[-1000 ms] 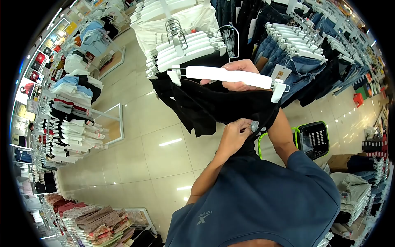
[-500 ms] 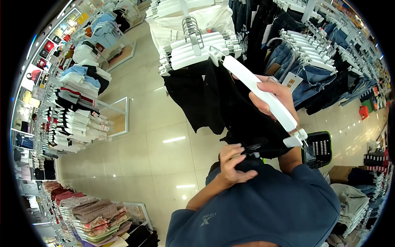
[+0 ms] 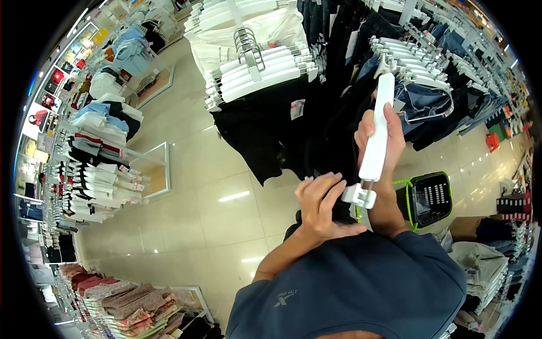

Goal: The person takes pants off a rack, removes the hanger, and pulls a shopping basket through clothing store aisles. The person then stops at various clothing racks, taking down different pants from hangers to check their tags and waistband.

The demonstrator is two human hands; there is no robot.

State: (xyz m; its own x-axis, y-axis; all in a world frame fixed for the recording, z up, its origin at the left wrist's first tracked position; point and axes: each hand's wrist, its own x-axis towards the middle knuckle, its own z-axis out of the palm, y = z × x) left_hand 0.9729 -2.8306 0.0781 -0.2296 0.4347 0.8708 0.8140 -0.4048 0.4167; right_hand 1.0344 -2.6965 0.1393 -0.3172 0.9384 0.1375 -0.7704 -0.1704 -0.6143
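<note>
My right hand (image 3: 384, 138) is wrapped round a white clip hanger (image 3: 377, 133), turned steeply so one clip sits low beside my left hand. Black cloth (image 3: 333, 135) lies left of the hanger and partly behind it; whether both clips grip it cannot be made out. My left hand (image 3: 323, 206) is at the lower part of this cloth, fingers slightly bent and thumb stretched out, with nothing visible held. Black garments (image 3: 248, 127) hang from white hangers (image 3: 259, 79) on the rack in front, close to the held cloth. A white label (image 3: 297, 109) shows on black cloth there.
Jeans (image 3: 426, 101) hang at the right front. A black basket with green edges (image 3: 429, 200) stands on the tiled floor (image 3: 220, 214) to the right. Folded clothes (image 3: 480, 260) are at the lower right. Clothing racks (image 3: 101, 169) line the left, with more garments (image 3: 130, 299) at the lower left.
My right hand has swung the hanger from nearly level to steeply tilted. My left hand has released its pinch near the cloth and its fingers have spread. The view has shifted slightly.
</note>
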